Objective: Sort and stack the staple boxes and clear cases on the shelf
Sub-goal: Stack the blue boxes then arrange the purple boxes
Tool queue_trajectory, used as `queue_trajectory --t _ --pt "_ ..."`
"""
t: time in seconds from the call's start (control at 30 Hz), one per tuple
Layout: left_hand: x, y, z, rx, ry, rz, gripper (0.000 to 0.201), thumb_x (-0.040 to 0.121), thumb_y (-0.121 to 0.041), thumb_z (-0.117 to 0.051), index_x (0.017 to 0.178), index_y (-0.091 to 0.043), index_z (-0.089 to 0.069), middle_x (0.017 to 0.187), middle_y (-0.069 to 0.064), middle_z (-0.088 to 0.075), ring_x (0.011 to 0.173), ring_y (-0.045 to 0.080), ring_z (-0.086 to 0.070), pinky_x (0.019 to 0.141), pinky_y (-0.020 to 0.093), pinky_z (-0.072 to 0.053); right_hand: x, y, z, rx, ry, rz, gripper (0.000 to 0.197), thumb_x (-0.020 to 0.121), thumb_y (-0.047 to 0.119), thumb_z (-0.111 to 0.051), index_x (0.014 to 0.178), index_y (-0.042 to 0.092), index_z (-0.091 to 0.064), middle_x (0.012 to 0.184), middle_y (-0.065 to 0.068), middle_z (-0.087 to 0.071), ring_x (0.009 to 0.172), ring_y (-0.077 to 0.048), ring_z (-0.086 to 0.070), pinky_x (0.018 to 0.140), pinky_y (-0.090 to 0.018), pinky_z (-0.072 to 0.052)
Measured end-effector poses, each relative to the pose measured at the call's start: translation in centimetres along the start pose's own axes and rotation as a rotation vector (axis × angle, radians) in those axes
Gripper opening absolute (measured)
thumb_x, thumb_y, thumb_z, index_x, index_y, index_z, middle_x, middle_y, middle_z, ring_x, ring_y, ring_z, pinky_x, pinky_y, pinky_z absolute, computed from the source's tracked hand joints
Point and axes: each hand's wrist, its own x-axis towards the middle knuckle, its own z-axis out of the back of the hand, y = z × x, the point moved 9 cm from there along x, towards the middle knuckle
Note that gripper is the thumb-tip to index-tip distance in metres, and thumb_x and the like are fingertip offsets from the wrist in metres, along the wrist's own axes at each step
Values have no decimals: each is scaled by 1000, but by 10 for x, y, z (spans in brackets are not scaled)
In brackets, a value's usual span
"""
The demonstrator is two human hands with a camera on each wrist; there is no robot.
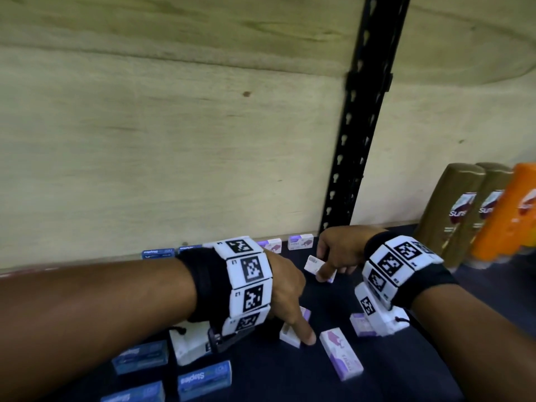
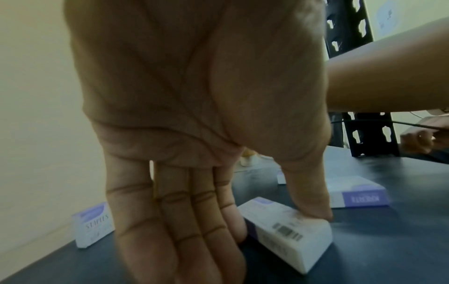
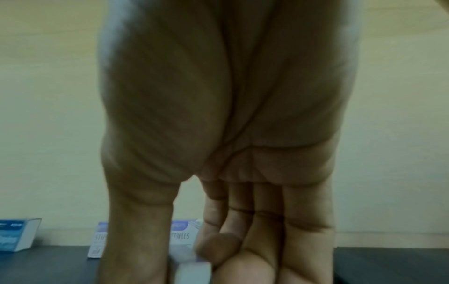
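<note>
Both hands (image 1: 285,288) (image 1: 333,250) palm-down, pinching purple boxes (image 1: 290,335) (image 1: 317,266).

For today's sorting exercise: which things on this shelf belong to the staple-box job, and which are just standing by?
Part of the job:
purple staple boxes
blue staple boxes
left hand and right hand, each gripping a purple box

Just standing by:
gold bottles
orange bottle
black shelf upright
</note>
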Motion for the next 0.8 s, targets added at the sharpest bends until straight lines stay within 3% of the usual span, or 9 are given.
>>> queue_trajectory --t 0.1,0.23,0.37,0.53,0.67,0.8 --pt "4 0 -3 11 1 -28 56 78 -68 -63 78 -12 -65 67 -3 -55 60 11 -49 52 26 -38 0 3 0 9 4 31 31 79 28 -81 104 11 -74 96 -7 -77 75 -12 -66 84 -34 -58" --pt "3 5 5 49 -47 -23 48 79 -51 -73 103 -9 -70 90 2 -65 64 10 -49 48 22 -37 0 1 -1 117 1 33 61 70 26 -89 116 22 -49 104 -14 -74 93 -27 -72 88 -45 -58" --pt "3 17 7 -6 -52 -64 55 78 -44 -77 109 0 -67 86 5 -54 69 13 -45 35 10 -33 -7 9 -2 175 64 94 59 76 13 -84 119 28 -46 109 -18 -71 80 -22 -67 87 -44 -58" --pt "1 37 8 -65 -72 -13 41 74 -38 -82 104 -14 -68 89 -5 -62 63 3 -48 52 19 -36 -7 14 -5 152 100 117 39 84 8 -75 116 25 -61 97 -12 -71 75 -16 -64 88 -39 -57" --pt "-1 46 8 -118 -84 -10 36 72 -38 -84 97 -19 -67 83 -9 -61 66 2 -49 56 19 -38 -3 12 -4 157 97 88 48 76 18 -83 118 28 -62 107 -17 -72 96 -30 -72 90 -41 -58" --pt "-4 50 9 -132 -65 -22 34 72 -36 -84 99 -21 -69 86 -11 -63 67 0 -51 61 19 -42 1 11 -4 103 108 89 52 80 6 -73 125 26 -58 103 -11 -75 102 -28 -70 93 -41 -57"
